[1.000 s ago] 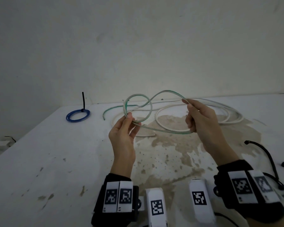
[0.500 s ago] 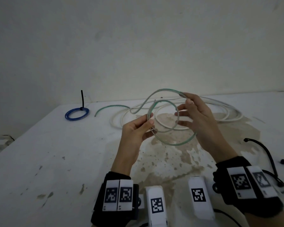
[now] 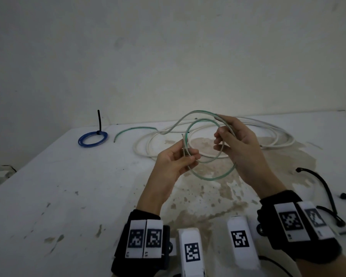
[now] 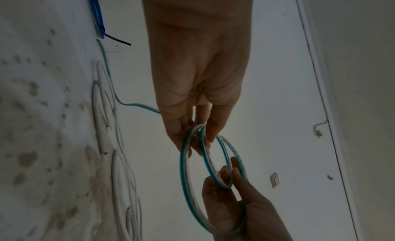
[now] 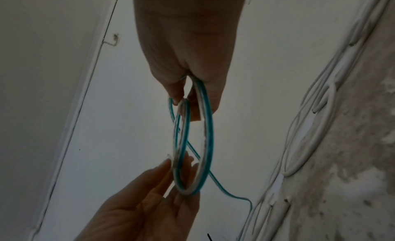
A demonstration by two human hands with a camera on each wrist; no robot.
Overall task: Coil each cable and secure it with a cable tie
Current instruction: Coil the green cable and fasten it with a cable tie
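Note:
A thin green-and-clear cable (image 3: 212, 177) is held in the air over the table, wound into two overlapping loops. My left hand (image 3: 190, 154) pinches the loops' left side between thumb and fingers, close to a cut end. My right hand (image 3: 218, 137) grips the loops' right side, with the strands running through its curled fingers. The left wrist view shows the cable (image 4: 183, 160) pinched by my left hand (image 4: 198, 138), with the right hand (image 4: 230, 175) below. The cable's loose tail (image 3: 136, 128) trails left onto the table. A long white cable (image 3: 284, 136) lies uncoiled behind.
A blue coil (image 3: 92, 137) bound with a black tie (image 3: 99, 120) lies at the back left of the stained white table (image 3: 68, 196). Loose black cable ties (image 3: 328, 194) lie at the right edge. A wall stands close behind the table.
My left hand has carried its small loop rightward onto the larger loop at my right hand. The hands are now close together and the tail has been drawn in.

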